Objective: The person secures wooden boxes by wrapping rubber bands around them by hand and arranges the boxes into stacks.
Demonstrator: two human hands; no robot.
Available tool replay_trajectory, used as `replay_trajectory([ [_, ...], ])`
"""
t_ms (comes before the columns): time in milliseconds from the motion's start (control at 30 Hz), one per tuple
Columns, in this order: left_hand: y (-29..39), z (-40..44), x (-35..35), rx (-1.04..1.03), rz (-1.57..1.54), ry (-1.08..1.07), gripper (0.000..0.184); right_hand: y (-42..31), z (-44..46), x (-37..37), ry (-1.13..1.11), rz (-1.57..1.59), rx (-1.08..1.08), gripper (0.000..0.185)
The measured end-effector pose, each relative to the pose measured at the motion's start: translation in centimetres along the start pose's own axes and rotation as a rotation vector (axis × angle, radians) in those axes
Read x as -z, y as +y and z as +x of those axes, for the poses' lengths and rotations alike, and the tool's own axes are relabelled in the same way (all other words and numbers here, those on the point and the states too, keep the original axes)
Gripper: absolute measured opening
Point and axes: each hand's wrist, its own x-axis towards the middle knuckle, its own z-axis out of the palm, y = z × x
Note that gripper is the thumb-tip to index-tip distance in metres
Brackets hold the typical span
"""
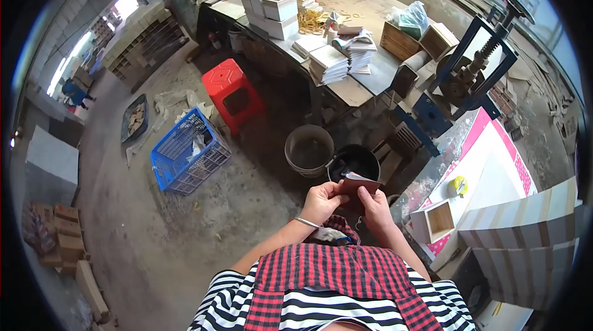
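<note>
In front of my body, my left hand (324, 202) and my right hand (375, 207) hold a small reddish-brown folded sheet (359, 184) between them. It looks like sandpaper, with a paler edge showing at its top left. The fingers of my left hand pinch its left side, while my right thumb presses on its right part. Just beyond the sheet stand a black bucket (364, 159) and a grey bucket (309, 149), both on the floor.
To the right, a table with a pink-and-white cover (488, 152) bears an open wooden box (440, 221), a yellow tape roll (458, 186) and stacked boxes (525, 226). A blue screw press (472, 65) rises behind. Ahead are a blue crate (188, 152), red stool (231, 87) and stacked pale boards (330, 62).
</note>
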Motion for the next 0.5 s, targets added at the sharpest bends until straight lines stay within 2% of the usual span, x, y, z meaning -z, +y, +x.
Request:
replay_trajectory([
  [167, 1.7, 1.3, 4.9, 0.063, -0.015, -0.100, 0.016, 2.1, 2.1, -3.8, 0.080, -0.043, 0.053, 0.030],
  [300, 3.4, 1.7, 8.1, 0.025, 0.036, -0.181, 0.021, 3.0, 4.1, -6.0, 0.152, -0.027, 0.094, 0.030],
  [400, 3.9, 2.2, 12.0, 0.010, 0.064, -0.168, 0.024, 3.7, 5.6, -7.3, 0.231, -0.013, 0.152, 0.032],
  [500, 3.8, 2.9, 16.5, 0.035, 0.148, -0.173, 0.028, 4.4, 7.0, -8.3, 0.219, -0.049, 0.099, 0.034],
])
